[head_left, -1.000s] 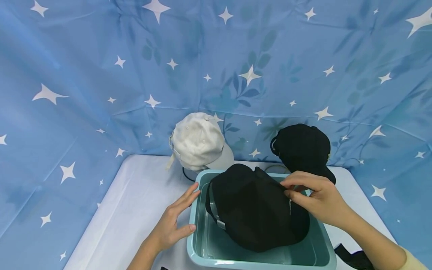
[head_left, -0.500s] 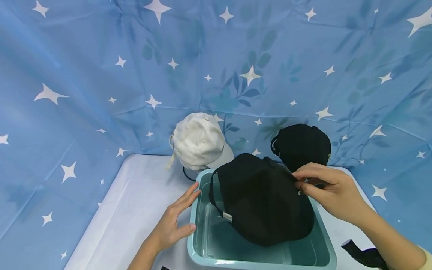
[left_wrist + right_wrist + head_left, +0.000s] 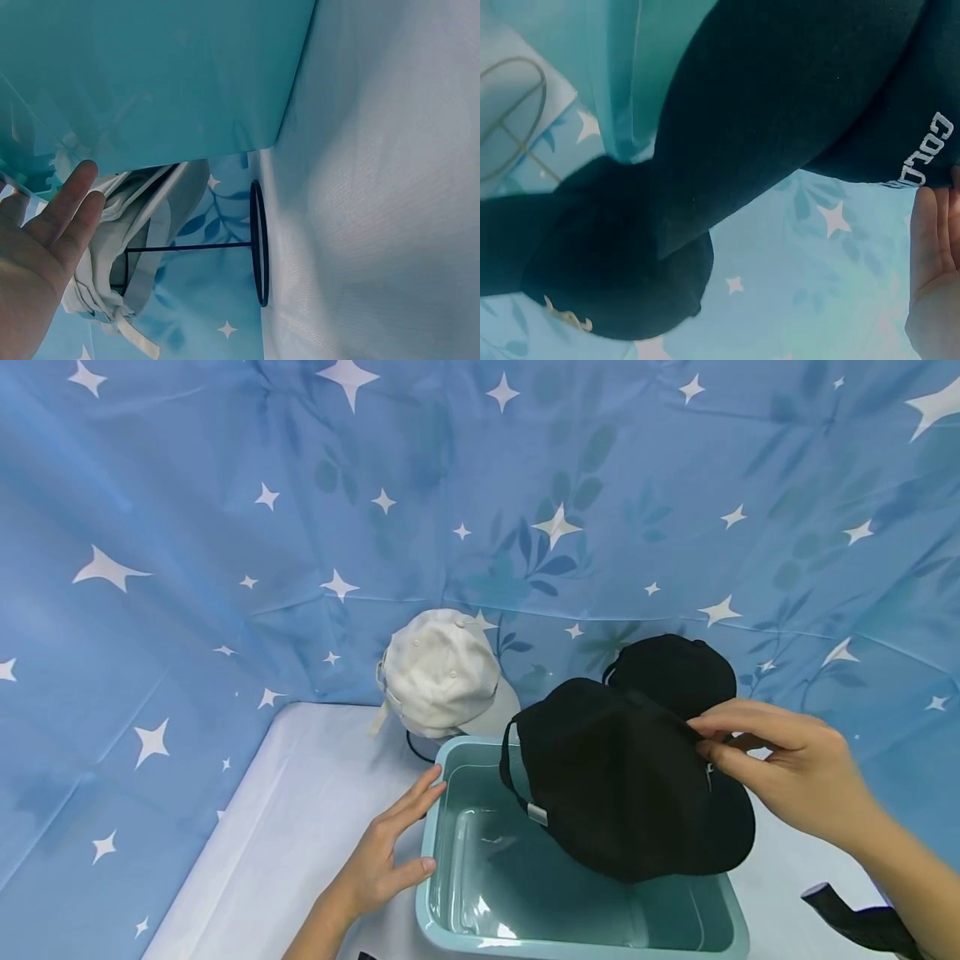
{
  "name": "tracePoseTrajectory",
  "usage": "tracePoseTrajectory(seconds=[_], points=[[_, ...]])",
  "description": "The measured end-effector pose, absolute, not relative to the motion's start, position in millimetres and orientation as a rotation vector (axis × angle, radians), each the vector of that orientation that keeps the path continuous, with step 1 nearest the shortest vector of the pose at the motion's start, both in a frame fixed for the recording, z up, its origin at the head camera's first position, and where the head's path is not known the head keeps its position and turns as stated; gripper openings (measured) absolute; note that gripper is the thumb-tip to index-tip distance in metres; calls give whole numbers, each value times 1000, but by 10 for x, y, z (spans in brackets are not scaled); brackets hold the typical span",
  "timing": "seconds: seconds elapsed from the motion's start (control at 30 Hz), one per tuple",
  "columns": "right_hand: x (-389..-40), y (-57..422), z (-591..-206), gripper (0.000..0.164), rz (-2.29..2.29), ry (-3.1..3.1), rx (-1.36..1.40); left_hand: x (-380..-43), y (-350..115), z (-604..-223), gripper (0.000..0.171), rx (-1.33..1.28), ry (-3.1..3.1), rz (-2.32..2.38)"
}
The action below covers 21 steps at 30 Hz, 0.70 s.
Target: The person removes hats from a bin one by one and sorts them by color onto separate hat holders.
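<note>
My right hand [image 3: 795,768] pinches a black baseball cap [image 3: 622,785] between thumb and fingers, close to where the crown meets the brim. The cap hangs over the right and back part of a pale teal plastic basin [image 3: 585,947], its brim toward the right and its strap with a metal buckle toward the left. White lettering [image 3: 926,150] shows on its front in the right wrist view. At the basin's left rim my left hand [image 3: 382,864] rests with fingers extended, the fingertips right at the edge.
Behind the basin, a white cap [image 3: 442,677] sits on a black wire stand [image 3: 259,244]. A second black cap [image 3: 667,664], with a gold emblem, stands at the back right, partly covered by the held one. A starred blue cloth [image 3: 225,527] backs the white table [image 3: 300,793].
The right hand has lifted the black cap and carried it to the right and back, uncovering more of the basin's inside. The left hand has stayed at the rim.
</note>
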State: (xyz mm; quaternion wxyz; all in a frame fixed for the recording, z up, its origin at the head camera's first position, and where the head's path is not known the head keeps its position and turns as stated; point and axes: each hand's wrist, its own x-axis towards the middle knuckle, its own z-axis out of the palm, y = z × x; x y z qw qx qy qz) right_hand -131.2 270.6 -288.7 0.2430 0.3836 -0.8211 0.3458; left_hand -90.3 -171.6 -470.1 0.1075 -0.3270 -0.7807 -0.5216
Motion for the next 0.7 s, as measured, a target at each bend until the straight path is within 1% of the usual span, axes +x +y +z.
tracePoseTrajectory(seconds=[0.07,0.2,0.33,0.37,0.5,0.53,0.67,0.7], points=[[-1305,2741,-2842,19,940,-2243,1009,-903,-1712,-4707,77,-965,-2290,-1529],[-1278,2805,-2751,29,848,-2254,916,-898,-1706,-4713,78,-970,-2287,-1521],[-1261,2870,-2677,14,752,-2261,840,-895,-1706,-4710,78,-972,-2288,-1523],[-1262,2884,-2659,16,746,-2259,828,-895,-1707,-4710,78,-972,-2287,-1520],[-1285,2938,-2596,37,771,-2238,774,-896,-1710,-4709,78,-976,-2286,-1522],[-1291,2950,-2579,38,770,-2238,753,-896,-1710,-4709,78,-975,-2288,-1523],[-1323,2981,-2506,19,747,-2250,679,-897,-1711,-4714,78,-971,-2295,-1530],[-1336,2990,-2490,17,752,-2253,666,-898,-1711,-4714,77,-968,-2295,-1528]])
